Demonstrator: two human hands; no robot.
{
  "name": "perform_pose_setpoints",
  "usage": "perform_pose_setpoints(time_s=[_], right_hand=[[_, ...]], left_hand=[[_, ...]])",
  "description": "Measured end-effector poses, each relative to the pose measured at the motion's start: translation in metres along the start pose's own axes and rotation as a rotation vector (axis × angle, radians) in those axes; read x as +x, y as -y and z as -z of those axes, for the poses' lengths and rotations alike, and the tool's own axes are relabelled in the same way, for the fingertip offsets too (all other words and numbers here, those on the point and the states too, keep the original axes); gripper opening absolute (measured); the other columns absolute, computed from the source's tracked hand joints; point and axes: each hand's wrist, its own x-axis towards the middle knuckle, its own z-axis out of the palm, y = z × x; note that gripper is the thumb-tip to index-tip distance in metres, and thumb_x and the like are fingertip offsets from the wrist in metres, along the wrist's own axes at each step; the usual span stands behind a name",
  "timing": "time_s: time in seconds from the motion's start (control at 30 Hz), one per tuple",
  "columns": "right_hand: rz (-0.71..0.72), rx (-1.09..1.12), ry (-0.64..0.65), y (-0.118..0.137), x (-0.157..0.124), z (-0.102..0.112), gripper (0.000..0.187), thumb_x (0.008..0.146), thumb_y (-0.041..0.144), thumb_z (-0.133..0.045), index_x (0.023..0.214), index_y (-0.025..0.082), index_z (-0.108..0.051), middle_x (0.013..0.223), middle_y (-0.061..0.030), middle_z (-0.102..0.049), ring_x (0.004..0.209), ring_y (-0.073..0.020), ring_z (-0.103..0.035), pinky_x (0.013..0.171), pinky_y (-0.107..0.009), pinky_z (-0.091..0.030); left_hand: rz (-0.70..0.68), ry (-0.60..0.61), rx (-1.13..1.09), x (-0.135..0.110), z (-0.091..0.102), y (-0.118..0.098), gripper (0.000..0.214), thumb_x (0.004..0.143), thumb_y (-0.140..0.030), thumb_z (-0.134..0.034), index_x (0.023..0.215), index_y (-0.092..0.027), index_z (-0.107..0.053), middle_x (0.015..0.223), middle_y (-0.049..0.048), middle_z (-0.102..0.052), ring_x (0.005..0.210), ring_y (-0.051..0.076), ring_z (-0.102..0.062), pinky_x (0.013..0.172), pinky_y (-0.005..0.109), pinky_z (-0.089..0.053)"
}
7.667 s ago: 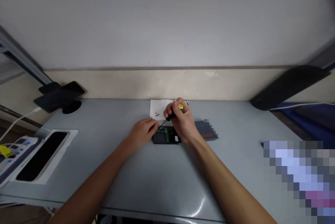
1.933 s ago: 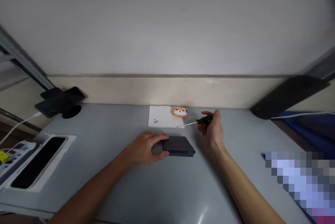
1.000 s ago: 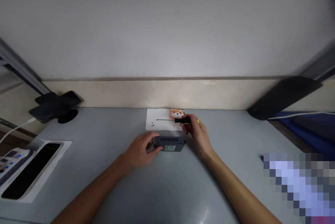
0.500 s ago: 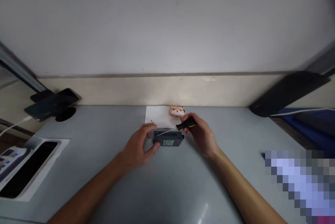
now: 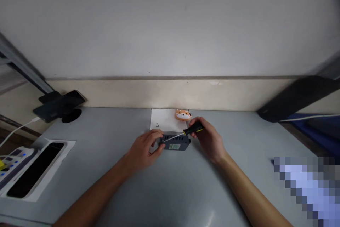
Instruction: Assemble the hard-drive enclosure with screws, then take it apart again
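A small dark grey box with vent slots (image 5: 175,142) stands on its edge on the grey table (image 5: 164,184), a green label on the side facing me. My left hand (image 5: 145,147) grips its left end. My right hand (image 5: 208,137) is closed on a black-handled screwdriver (image 5: 186,133). Its shaft slants down to the left, and the tip sits at the box's upper left corner, beside my left fingertips. Behind the box lies a white sheet of paper (image 5: 164,122) with a few tiny black screws (image 5: 157,125) on it.
An orange animal-faced trinket (image 5: 183,114) sits at the paper's back right corner by the wall. A phone on a stand (image 5: 60,105) is at the back left, a power strip and a dark tray (image 5: 29,168) at the left edge, a black lamp head (image 5: 297,97) at right.
The box was closed up and laid flat, then tipped onto its edge. The screwdriver swung from over the paper down to the box's upper left corner.
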Motion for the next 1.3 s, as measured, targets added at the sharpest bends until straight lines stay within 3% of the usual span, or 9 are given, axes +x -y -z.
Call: perform_pose_setpoints(time_s=[0.13,0.4,0.87,1.3], right_hand=[[-0.021,0.017,-0.013,-0.0023,0.0009,0.0006,0.037,0.099,0.049,-0.051,0.083,0.021,-0.070,0.080,-0.0035,-0.057,0.065,-0.0153,-0.046,0.063,-0.032,-0.035],[-0.025,0.025,-0.024,0.0004,0.0012,-0.0011,0.039,0.098,0.051,-0.052,0.082,0.021,-0.071,0.075,-0.0030,-0.055,0.064,-0.0156,-0.046,0.064,-0.033,-0.035],[-0.047,0.006,-0.030,-0.0033,0.0015,-0.0026,0.039,0.096,0.052,-0.054,0.081,0.020,-0.069,0.078,-0.0028,-0.055,0.063,-0.0148,-0.047,0.061,-0.031,-0.034],[-0.067,0.102,-0.042,-0.0070,0.0011,-0.0053,0.036,0.097,0.050,-0.054,0.083,0.021,-0.070,0.075,-0.0020,-0.057,0.062,-0.0147,-0.045,0.062,-0.032,-0.033]], left_hand=[[-0.055,-0.047,-0.005,0.0006,-0.0014,0.0023,0.026,0.097,-0.022,-0.060,0.121,-0.024,-0.049,0.122,0.0084,-0.067,0.065,0.009,-0.057,0.065,0.026,-0.054],[-0.076,-0.007,-0.025,0.0003,0.0007,0.0026,0.018,0.097,-0.018,-0.060,0.114,-0.023,-0.055,0.123,0.0075,-0.064,0.072,0.008,-0.060,0.064,0.022,-0.052],[-0.108,-0.034,-0.035,0.0019,0.0025,0.0022,0.020,0.096,-0.016,-0.062,0.114,-0.022,-0.056,0.123,0.0088,-0.066,0.075,0.010,-0.063,0.065,0.022,-0.054],[-0.103,0.013,-0.056,0.0029,0.0078,-0.0031,0.026,0.092,-0.017,-0.059,0.117,-0.022,-0.053,0.126,0.0101,-0.064,0.069,0.010,-0.058,0.066,0.027,-0.054]])
